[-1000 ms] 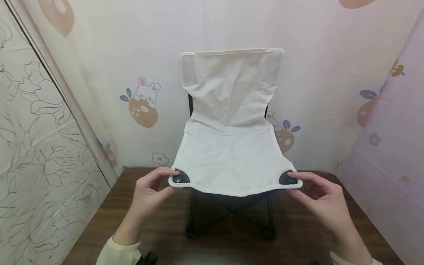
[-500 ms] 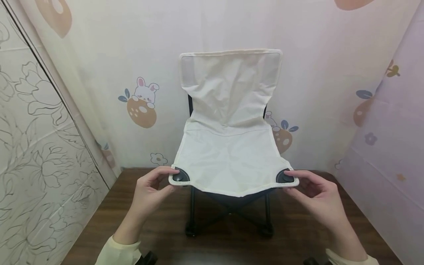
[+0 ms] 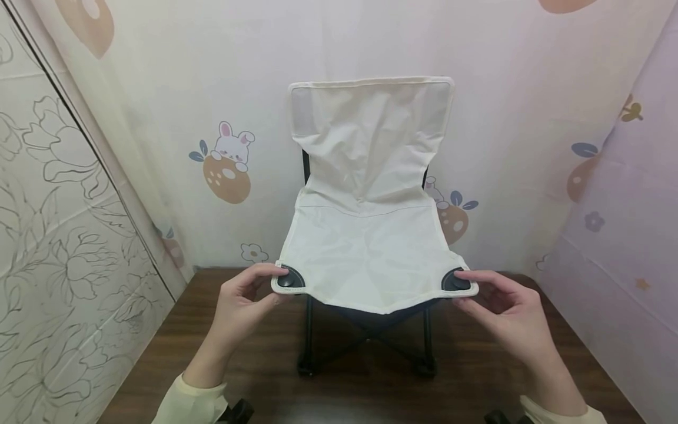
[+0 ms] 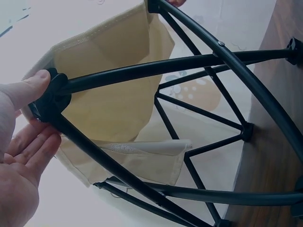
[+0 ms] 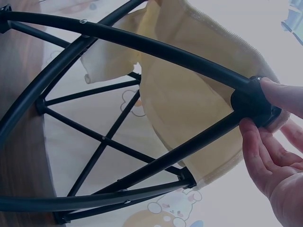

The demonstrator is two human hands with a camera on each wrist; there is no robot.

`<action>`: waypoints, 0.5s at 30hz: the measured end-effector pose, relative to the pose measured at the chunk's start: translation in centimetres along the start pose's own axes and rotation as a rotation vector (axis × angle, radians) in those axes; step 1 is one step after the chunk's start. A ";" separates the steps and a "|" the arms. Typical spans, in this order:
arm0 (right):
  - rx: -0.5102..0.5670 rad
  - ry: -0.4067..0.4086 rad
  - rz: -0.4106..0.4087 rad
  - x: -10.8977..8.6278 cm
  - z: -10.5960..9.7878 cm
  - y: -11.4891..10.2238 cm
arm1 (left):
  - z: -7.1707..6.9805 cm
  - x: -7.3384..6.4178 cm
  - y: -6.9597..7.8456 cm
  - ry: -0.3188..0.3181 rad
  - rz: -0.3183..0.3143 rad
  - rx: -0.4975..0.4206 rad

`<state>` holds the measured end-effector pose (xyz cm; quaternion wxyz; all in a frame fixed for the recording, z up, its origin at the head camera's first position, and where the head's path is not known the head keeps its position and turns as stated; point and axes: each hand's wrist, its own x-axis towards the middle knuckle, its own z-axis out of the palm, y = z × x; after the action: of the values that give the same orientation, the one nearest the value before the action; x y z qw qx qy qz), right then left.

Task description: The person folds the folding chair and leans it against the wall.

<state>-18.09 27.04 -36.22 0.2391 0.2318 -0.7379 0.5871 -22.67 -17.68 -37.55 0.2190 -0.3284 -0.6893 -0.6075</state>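
A small folding chair (image 3: 368, 235) with a cream fabric seat and back stands unfolded on the wooden surface, its black tube legs crossing below. My left hand (image 3: 243, 297) pinches the seat's front left corner, index finger on the black corner patch and thumb beneath. On the other side my right hand (image 3: 503, 306) pinches the front right corner the same way. From below, the left wrist view shows the thumb against a black plastic joint (image 4: 52, 97) where two tubes meet. A matching joint (image 5: 255, 101) sits between thumb and fingers in the right wrist view.
The chair stands on a dark brown wooden tabletop (image 3: 254, 377). Behind it hangs a pale curtain (image 3: 185, 76) printed with rabbits and carrots. A flower-line panel (image 3: 69, 265) closes the left side, and a pinkish curtain (image 3: 625, 282) the right.
Both hands keep their hold on the seat corners. The right corner and right hand have shifted slightly left since a second ago; the chair otherwise stands the same.
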 end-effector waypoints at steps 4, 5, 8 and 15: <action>-0.034 0.002 0.010 0.1 -0.1 -0.1 | 0.1 0.1 0.0 0.005 0.018 -0.001; -0.038 0.002 0.013 0.1 -0.1 -0.1 | 0.1 0.1 -0.1 0.006 0.021 -0.001; -0.029 0.000 0.011 0.2 0.0 -0.1 | 0.2 0.2 -0.1 0.008 0.029 0.001; 0.011 0.002 -0.009 0.4 0.1 0.1 | 0.2 0.3 -0.4 0.008 0.036 0.000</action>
<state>-18.48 26.96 -36.01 0.2412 0.2357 -0.7335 0.5901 -23.17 -17.41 -37.64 0.2327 -0.3385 -0.6823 -0.6047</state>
